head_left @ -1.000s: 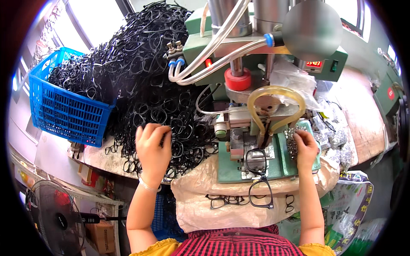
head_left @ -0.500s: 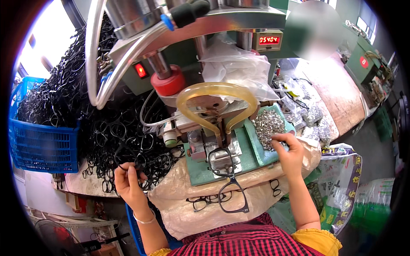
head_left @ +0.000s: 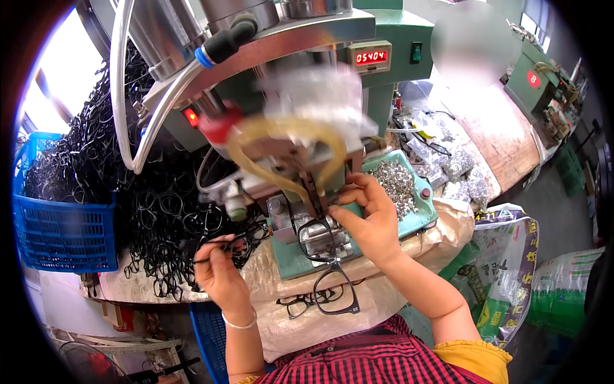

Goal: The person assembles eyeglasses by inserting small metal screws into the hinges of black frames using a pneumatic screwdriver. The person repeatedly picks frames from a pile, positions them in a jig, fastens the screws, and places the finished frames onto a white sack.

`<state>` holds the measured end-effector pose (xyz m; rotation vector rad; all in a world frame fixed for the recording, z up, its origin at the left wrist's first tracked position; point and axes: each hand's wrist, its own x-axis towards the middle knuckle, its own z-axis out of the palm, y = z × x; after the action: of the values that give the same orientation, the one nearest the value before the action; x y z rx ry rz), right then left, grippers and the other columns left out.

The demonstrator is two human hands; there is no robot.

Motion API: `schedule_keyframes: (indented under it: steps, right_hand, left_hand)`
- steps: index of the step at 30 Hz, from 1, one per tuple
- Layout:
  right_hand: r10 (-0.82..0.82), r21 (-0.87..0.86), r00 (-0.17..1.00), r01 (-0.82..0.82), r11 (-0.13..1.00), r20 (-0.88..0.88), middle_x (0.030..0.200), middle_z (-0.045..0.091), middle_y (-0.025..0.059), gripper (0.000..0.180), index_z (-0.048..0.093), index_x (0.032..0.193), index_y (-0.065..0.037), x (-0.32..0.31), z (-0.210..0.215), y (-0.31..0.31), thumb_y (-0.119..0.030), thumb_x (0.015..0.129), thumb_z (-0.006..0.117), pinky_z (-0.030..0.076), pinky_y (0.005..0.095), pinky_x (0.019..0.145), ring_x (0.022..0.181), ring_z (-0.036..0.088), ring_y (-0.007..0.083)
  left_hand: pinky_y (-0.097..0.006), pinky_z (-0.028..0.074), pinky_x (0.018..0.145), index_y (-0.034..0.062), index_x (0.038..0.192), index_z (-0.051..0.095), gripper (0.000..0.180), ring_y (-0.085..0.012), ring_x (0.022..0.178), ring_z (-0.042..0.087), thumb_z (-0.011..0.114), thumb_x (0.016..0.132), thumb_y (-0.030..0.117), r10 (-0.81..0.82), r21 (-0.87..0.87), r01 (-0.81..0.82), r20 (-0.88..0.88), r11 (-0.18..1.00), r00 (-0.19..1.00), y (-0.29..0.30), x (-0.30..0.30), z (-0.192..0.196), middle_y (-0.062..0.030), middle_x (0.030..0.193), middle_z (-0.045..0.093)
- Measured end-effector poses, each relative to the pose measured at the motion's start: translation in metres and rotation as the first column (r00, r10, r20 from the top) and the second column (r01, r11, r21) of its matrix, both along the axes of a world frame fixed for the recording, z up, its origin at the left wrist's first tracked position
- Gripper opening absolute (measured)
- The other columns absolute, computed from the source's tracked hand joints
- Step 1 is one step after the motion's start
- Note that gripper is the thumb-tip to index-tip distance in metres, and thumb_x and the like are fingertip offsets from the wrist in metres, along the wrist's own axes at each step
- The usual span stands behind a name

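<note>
My left hand [head_left: 224, 275] is closed in a pinch on a black glasses frame, in front of the heap of frames; only a dark part of it shows at the fingertips. My right hand [head_left: 376, 224] reaches in at the press, thumb and fingers bent together beside the forked tip under the yellowish tube [head_left: 320, 131]. Whatever is between those fingers is too small or hidden. Another black glasses frame [head_left: 337, 289] sits at the press: one rim rests over the metal fixture [head_left: 312, 238], the other hangs over the front edge of the green base [head_left: 291, 267].
Right of the press stands a green tray [head_left: 427, 214] of small metal parts [head_left: 391, 185]. A big tangled heap of black frames [head_left: 163, 217] and a blue crate [head_left: 64, 233] lie left. Several frames [head_left: 300, 306] rest on the tan sheet [head_left: 268, 339]. Bagged parts [head_left: 457, 163] lie farther right.
My right hand has moved left from the parts tray to the press tip. My left hand has shifted right and slightly down. The whole view has shifted, with the machine appearing farther left.
</note>
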<state>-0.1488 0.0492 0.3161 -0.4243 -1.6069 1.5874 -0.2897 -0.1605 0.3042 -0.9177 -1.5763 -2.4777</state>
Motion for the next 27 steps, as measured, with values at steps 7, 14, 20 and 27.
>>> schedule_keyframes:
  steps: [7,14,20,27]
  right_hand:
    - [0.134,-0.137,0.991,-0.133,0.982,-0.002,0.104,0.07,0.008,0.058,0.046,0.135,0.003,0.008,0.033,-0.02,-0.005,0.084,0.071,0.045,0.0295,0.098,0.103,0.063,0.0119]
    - [-0.604,0.789,0.721,0.132,0.6,0.339,0.124,0.064,0.0194,0.024,0.072,0.1,-0.007,0.034,-0.03,0.062,-0.01,0.076,0.076,0.041,0.0446,0.107,0.127,0.053,0.0365]
    - [-0.655,0.799,0.696,0.196,0.568,0.295,0.126,0.061,0.0193,0.015,0.073,0.089,-0.013,0.05,-0.067,0.082,-0.015,0.074,0.077,0.046,0.0476,0.098,0.129,0.051,0.0379]
    - [-0.542,0.941,0.807,-0.047,0.334,0.233,0.124,0.062,0.018,0.019,0.065,0.096,-0.004,0.021,-0.066,0.102,-0.004,0.078,0.064,0.049,0.0477,0.093,0.123,0.055,0.0385]
  left_hand:
    - [-0.041,0.057,0.08,-0.0007,0.102,0.06,0.015,-0.0274,0.092,0.067,0.057,0.101,0.014,-0.105,-0.07,0.085,-0.371,0.994,0.923,0.039,0.012,0.084,-0.016,0.101,0.065]
    - [-0.042,0.052,0.085,0.0106,0.093,0.076,0.016,-0.0222,0.085,0.069,0.075,0.076,0.013,-0.364,-0.401,0.065,-0.736,0.914,0.57,0.045,0.04,0.055,-0.0037,0.099,0.075]
    - [-0.045,0.051,0.087,0.0119,0.096,0.078,0.022,-0.0233,0.083,0.067,0.077,0.073,0.014,-0.382,-0.428,0.011,-0.795,0.904,0.472,0.052,0.033,0.04,-0.0042,0.098,0.075]
    - [-0.051,0.046,0.103,0.0105,0.109,0.073,0.033,-0.0293,0.11,0.066,0.077,0.076,0.009,-0.339,-0.46,-0.066,-0.735,0.885,0.587,0.034,0.055,0.021,-0.007,0.113,0.073]
